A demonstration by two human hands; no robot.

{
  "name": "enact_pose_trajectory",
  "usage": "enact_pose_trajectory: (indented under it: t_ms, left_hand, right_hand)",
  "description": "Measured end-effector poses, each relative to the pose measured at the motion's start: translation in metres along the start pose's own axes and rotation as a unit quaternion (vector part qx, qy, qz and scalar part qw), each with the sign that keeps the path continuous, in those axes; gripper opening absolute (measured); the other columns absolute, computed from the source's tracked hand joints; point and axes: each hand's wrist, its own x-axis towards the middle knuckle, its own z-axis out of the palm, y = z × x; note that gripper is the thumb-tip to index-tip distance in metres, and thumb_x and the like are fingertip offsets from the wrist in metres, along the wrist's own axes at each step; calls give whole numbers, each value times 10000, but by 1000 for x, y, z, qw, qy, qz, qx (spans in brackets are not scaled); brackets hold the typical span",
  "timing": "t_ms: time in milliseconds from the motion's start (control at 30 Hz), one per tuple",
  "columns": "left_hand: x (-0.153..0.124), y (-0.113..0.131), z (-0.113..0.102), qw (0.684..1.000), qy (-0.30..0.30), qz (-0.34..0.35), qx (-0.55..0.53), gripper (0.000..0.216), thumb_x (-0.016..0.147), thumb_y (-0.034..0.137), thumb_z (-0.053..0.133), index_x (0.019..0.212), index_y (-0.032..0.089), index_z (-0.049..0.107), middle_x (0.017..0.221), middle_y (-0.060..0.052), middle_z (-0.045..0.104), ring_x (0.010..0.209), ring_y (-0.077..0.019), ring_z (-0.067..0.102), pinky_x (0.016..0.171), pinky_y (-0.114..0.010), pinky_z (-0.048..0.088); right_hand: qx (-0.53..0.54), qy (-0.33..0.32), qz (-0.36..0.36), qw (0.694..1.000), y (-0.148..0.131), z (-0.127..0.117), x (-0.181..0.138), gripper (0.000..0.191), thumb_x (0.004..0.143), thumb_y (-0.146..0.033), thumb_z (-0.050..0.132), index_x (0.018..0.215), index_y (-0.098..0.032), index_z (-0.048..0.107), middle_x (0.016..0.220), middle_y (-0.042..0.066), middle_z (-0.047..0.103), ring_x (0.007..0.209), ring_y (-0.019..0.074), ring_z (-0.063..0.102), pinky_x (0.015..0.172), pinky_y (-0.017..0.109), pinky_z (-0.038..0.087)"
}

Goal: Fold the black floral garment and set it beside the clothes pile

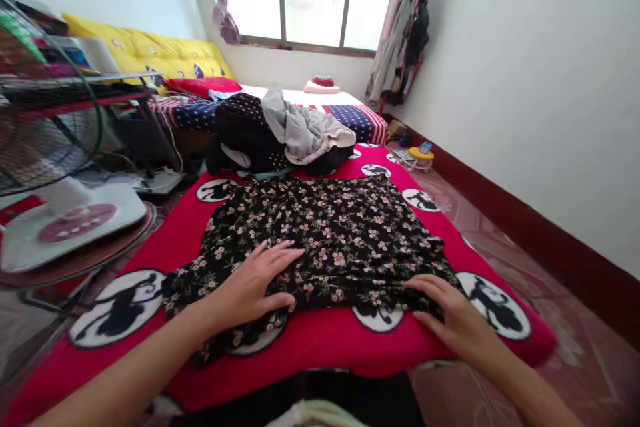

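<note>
A black garment with a small floral print (330, 240) lies spread on a red mattress with round black-and-white pictures (320, 347). My left hand (255, 280) rests flat on the garment's near left part, fingers stretched out. Over at the garment's near right edge, my right hand (453, 313) has its fingers curled down onto the fabric, which bunches under them.
A pile of dark and grey clothes (280, 130) sits just beyond the floral garment. A fan on a white base (55, 147) stands at the left. Behind are a bed with a starred cover (360, 120), yellow cushions (150, 53), a window and hanging clothes (405, 40). Tiled floor runs along the right wall.
</note>
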Motion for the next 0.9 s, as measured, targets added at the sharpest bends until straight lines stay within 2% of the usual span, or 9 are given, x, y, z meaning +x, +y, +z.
enact_pose_trajectory:
  t_ms: [100, 233, 300, 367, 500, 600, 733, 833, 900]
  left_hand:
    - [10, -2, -5, 999, -17, 28, 17, 561, 791, 600, 604, 1212, 230, 573, 1108, -73, 652, 1106, -259, 559, 1149, -536, 89]
    - [11, 4, -18, 995, -82, 44, 27, 251, 776, 463, 681, 823, 217, 672, 801, -19, 668, 845, -213, 625, 1008, -405, 356]
    - [6, 12, -28, 993, -117, 31, 6, 161, 795, 375, 673, 867, 231, 678, 822, -9, 680, 813, -196, 636, 821, -302, 433]
    - [-1, 23, -37, 989, -146, 18, -28, 141, 815, 319, 650, 939, 261, 681, 865, 11, 690, 809, -177, 647, 720, -256, 422]
    - [-12, 44, -48, 972, -212, 25, -99, 126, 822, 323, 639, 921, 284, 707, 871, 21, 702, 804, -170, 656, 697, -237, 411]
    - [-17, 51, -49, 958, -246, 24, -148, 163, 803, 373, 654, 906, 273, 731, 853, 2, 721, 795, -188, 661, 684, -235, 428]
    - [-21, 47, -47, 935, -280, 6, -219, 208, 778, 403, 660, 899, 262, 753, 821, -8, 741, 748, -189, 666, 657, -227, 453]
    - [-19, 44, -46, 914, -318, -2, -252, 217, 792, 405, 634, 885, 253, 758, 769, -1, 738, 668, -169, 650, 608, -214, 452]
    - [-15, 45, -47, 910, -321, -5, -262, 223, 815, 400, 609, 877, 246, 757, 769, -3, 734, 674, -163, 648, 627, -208, 459]
  right_hand:
    - [-6, 12, 5, 1000, 8, -6, -3, 182, 812, -245, 572, 963, -247, 674, 1069, 78, 658, 991, 246, 634, 881, 405, 517]
    - [19, 10, 6, 1000, 11, -14, -6, 119, 855, -230, 525, 825, -237, 639, 972, 59, 653, 913, 211, 633, 813, 350, 516]
    - [37, 17, 10, 999, 10, -16, -6, 110, 866, -214, 515, 824, -232, 616, 960, 55, 641, 910, 202, 623, 810, 338, 505]
    - [49, 28, 12, 998, 7, -17, -7, 95, 866, -200, 516, 842, -230, 603, 972, 55, 632, 922, 196, 616, 823, 333, 497]
    - [42, 9, -18, 999, -3, -13, -6, 197, 819, -191, 586, 1006, -244, 616, 1117, 67, 604, 1031, 213, 587, 904, 351, 469]
    - [19, -20, -65, 997, -11, -15, -4, 170, 801, -134, 557, 897, -244, 644, 1123, 64, 598, 1043, 218, 569, 903, 359, 450]
    - [9, -81, -69, 994, -16, -29, -3, 184, 723, -51, 493, 703, -210, 583, 949, 50, 630, 903, 193, 580, 807, 324, 440]
    - [4, -152, -8, 988, -19, -42, -2, 181, 671, -51, 484, 649, -211, 566, 717, 8, 617, 715, 160, 570, 696, 280, 422]
    - [9, -185, 37, 982, -20, -48, -1, 160, 702, -98, 497, 675, -218, 600, 667, -5, 620, 652, 148, 566, 644, 261, 410]
